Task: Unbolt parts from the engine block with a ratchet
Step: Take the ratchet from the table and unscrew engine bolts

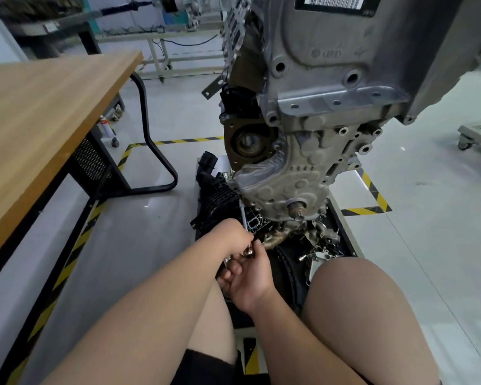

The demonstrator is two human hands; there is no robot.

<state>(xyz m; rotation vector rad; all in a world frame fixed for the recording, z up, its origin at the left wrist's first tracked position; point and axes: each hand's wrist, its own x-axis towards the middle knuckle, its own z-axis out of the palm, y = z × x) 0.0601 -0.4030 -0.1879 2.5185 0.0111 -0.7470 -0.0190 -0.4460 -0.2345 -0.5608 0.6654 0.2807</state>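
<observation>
We look down from a head-worn camera at two bare forearms that meet low in the middle of the picture. The left hand (233,237) comes in from the lower left, its fingers curled round the lower end of a thin metal rod, which is the long stem of the ratchet (243,218). The right hand (250,279) sits just below and touching it, palm turned inward, fingers and thumb folded round the shiny head and short handle of the same tool. We cannot tell exactly where one grip ends and the other begins. The stem runs up and slightly away from the left hand, and its tip meets the bottom left edge of the engine block (331,79). That block is a tall grey metal casting that stands directly above and beyond both hands and fills the upper right of the view. Just left of the stem, above the left hand, lies a black plastic part (217,195) with a ribbed surface. To the right of the hands, a heap of loose metal parts (322,245) rests on a dark base under the block. A bare thigh (372,315) lies to the right of the right hand. Far to the left of the hands stands a wooden table (39,120) on a black frame, and yellow and black striped tape (378,195) marks the pale floor.
</observation>
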